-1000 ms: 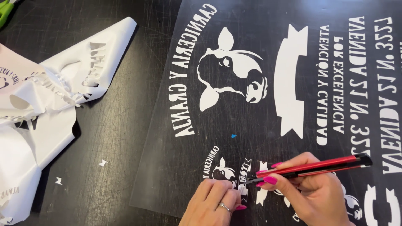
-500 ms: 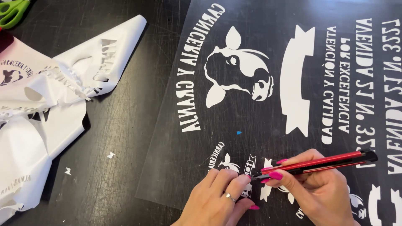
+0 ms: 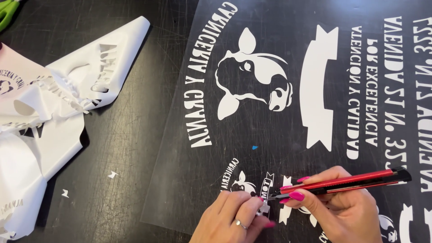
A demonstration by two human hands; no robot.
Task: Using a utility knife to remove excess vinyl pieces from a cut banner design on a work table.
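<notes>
A clear sheet (image 3: 288, 130) with mirrored white vinyl lettering and a white cow-head design (image 3: 252, 76) lies on a dark scratched table. My right hand (image 3: 342, 211), pink nails, grips a red and black utility knife (image 3: 346, 182) with its tip pointing left at a small white design (image 3: 245, 182) near the sheet's front edge. My left hand (image 3: 234, 220), ring on one finger, pinches a small white vinyl piece (image 3: 264, 208) right by the blade tip.
Crumpled white vinyl scraps (image 3: 49, 117) are piled at the left. Tiny white offcuts (image 3: 112, 174) lie on the dark table (image 3: 135, 189). Green scissor handles (image 3: 6, 11) show at the top left corner. A small blue speck (image 3: 254, 147) sits on the sheet.
My left hand has slid right and up to the knife tip and now pinches a small white piece. The right hand with the knife has barely shifted.
</notes>
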